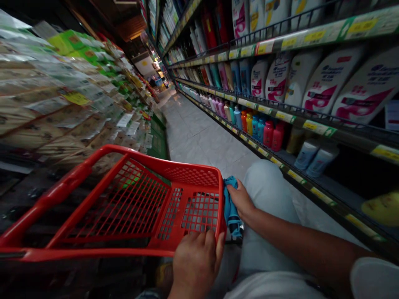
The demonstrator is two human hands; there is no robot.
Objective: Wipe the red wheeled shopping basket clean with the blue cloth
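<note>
The shopping basket (pixel 149 157) is smooth, glossy red plastic. The blue cloth (pixel 230 203) looks soft and matt. The shampoo bottles (pixel 327 83) are shiny plastic, the shelf rails (pixel 264 31) thin dark metal wire, and the pale floor tiles (pixel 199 133) polished and faintly reflective.

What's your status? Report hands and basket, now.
Left hand gripping red plastic shopping basket rim. Right hand clutching blue cloth at its corner. Tiled aisle floor ahead, shampoo bottles shelved right.
</note>
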